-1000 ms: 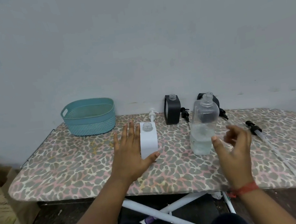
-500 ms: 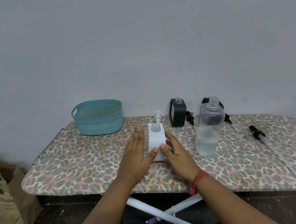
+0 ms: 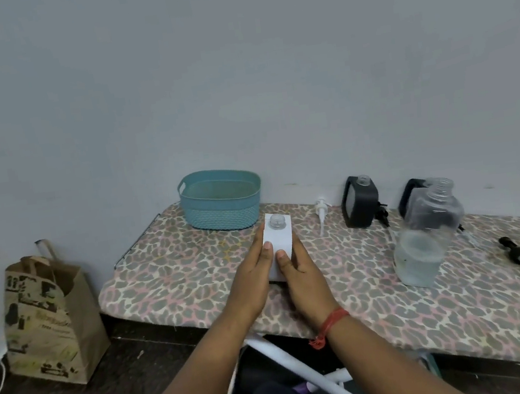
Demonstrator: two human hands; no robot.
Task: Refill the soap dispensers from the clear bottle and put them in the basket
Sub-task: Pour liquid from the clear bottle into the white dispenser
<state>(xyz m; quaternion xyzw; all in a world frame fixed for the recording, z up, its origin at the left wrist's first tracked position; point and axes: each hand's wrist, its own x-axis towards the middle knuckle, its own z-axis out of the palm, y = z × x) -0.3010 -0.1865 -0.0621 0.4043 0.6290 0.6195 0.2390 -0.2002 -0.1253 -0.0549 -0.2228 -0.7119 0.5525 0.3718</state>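
A white square dispenser [image 3: 279, 237] with an open neck stands on the leopard-print board [image 3: 176, 274]. My left hand [image 3: 256, 280] and my right hand [image 3: 302, 277] clasp it from both sides, thumbs on its front. Its white pump [image 3: 321, 213] lies just right of it. A black dispenser [image 3: 360, 203], also without pump, stands by the wall, a second black one [image 3: 411, 191] behind the clear bottle [image 3: 423, 241], which holds some liquid and has no cap. A black pump [image 3: 517, 254] lies at far right. The teal basket [image 3: 220, 207] is at the back left.
A brown paper bag [image 3: 46, 317] stands on the dark floor left of the board. The board's white legs [image 3: 294, 364] cross below my arms. A grey wall runs right behind the board.
My right hand left the clear bottle's side and came over to the white dispenser, which both hands now hold. The view has shifted to the left.
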